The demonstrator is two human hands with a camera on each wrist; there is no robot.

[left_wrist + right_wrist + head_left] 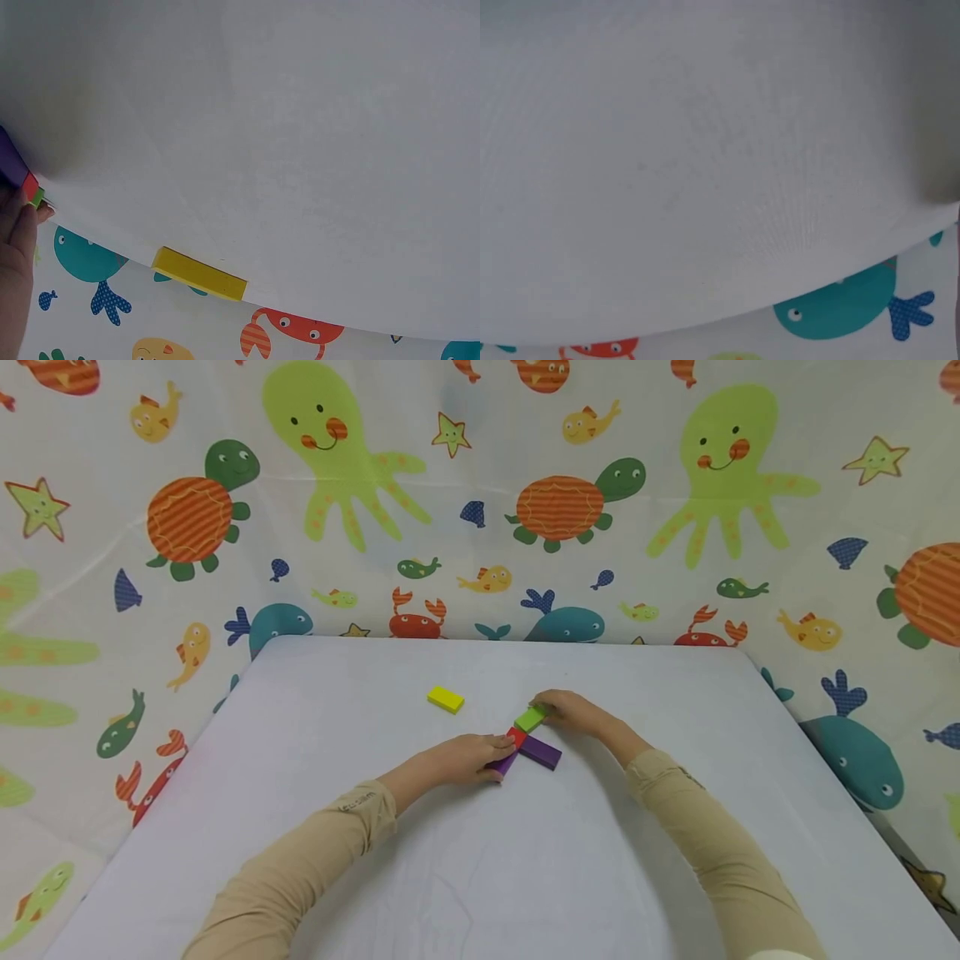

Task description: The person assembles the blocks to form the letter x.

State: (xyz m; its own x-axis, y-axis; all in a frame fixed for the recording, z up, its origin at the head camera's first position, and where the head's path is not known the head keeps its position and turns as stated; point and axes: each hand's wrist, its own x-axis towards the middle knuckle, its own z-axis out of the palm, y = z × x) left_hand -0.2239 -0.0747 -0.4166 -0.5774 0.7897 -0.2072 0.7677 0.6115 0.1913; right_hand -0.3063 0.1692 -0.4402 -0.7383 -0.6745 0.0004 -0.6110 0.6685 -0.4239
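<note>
In the head view my left hand [471, 760] grips the near purple block [506, 765], its thumb at the near end and its fingertips on the red block [516, 737] behind it. My right hand [576, 710] pinches the far end of a green block [530, 718], whose near end is right at the red one. A second purple block [541, 752] lies slantwise at the right of the red block. In the left wrist view, red and green ends show by the fingers at the left edge; the right wrist view shows none of the blocks.
A yellow block [446, 699] lies apart, further back and left of the hands. White cloth covers the table [360, 685]. Behind its far edge hangs a curtain [480, 435] printed with sea animals, which also runs down both sides.
</note>
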